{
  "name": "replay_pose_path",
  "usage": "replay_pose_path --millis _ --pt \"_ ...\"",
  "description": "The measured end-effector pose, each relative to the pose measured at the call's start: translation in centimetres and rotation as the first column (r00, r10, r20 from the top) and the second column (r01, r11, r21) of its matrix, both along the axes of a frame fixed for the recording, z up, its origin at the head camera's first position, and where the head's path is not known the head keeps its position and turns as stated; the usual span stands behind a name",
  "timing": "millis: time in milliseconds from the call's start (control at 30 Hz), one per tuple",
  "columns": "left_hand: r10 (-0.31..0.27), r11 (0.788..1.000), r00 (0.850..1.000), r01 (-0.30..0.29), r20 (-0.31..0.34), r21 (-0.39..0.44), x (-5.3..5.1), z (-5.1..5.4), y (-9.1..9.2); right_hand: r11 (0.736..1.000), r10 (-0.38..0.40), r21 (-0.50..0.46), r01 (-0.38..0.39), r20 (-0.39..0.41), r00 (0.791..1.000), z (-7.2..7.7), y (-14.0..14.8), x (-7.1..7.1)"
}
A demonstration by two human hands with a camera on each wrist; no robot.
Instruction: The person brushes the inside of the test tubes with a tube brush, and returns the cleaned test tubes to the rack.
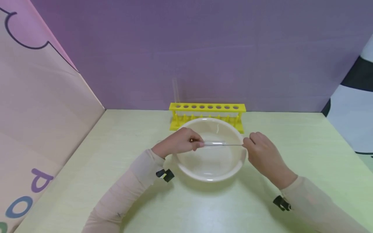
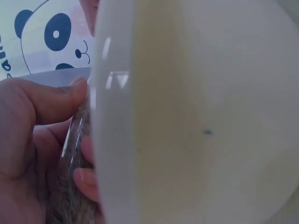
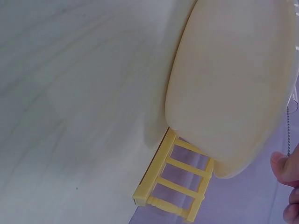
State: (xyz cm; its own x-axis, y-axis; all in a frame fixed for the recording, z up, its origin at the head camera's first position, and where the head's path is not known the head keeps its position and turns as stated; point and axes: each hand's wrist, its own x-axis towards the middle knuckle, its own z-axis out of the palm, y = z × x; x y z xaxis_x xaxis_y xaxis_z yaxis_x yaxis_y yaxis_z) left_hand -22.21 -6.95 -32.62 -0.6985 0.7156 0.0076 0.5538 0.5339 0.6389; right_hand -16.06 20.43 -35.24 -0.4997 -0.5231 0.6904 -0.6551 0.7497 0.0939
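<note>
Left hand (image 1: 184, 141) is gripping the test tube (image 2: 72, 170), right hand (image 1: 264, 157) is gripping the brush handle (image 1: 230, 145), scrubbing apparently underway, completion outstanding

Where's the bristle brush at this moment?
At lower left in the left wrist view, the brush shows inside the clear tube that the left hand grips, beside the white bowl.

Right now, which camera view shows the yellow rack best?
The head view: it shows the rack upright, its whole row of holes visible, though the bowl hides part of the base. The right wrist view shows only part of it; the left wrist view shows none.
</note>
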Motion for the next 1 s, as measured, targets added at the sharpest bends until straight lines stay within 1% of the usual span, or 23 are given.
replay_pose_path --millis 333,700,800,1000 --pt "-0.011 1.000 1.000 0.011 -0.004 0.006 0.2 0.0 -0.1 0.998 -0.049 0.031 0.047 0.066 0.997 0.4 0.4 0.1" --pt "-0.012 1.000 1.000 0.012 -0.016 -0.003 0.3 -0.1 -0.5 0.999 -0.040 0.023 0.039 0.049 0.998 0.4 0.9 0.1" --pt "-0.006 1.000 0.999 0.006 -0.034 -0.005 0.3 -0.2 -0.6 0.999 -0.039 0.028 0.037 0.054 0.998 0.5 1.0 0.1" --pt "-0.026 1.000 0.995 0.026 -0.094 -0.007 0.3 -0.4 -1.0 0.999 -0.035 0.034 0.032 0.105 0.994 0.9 1.0 0.1"
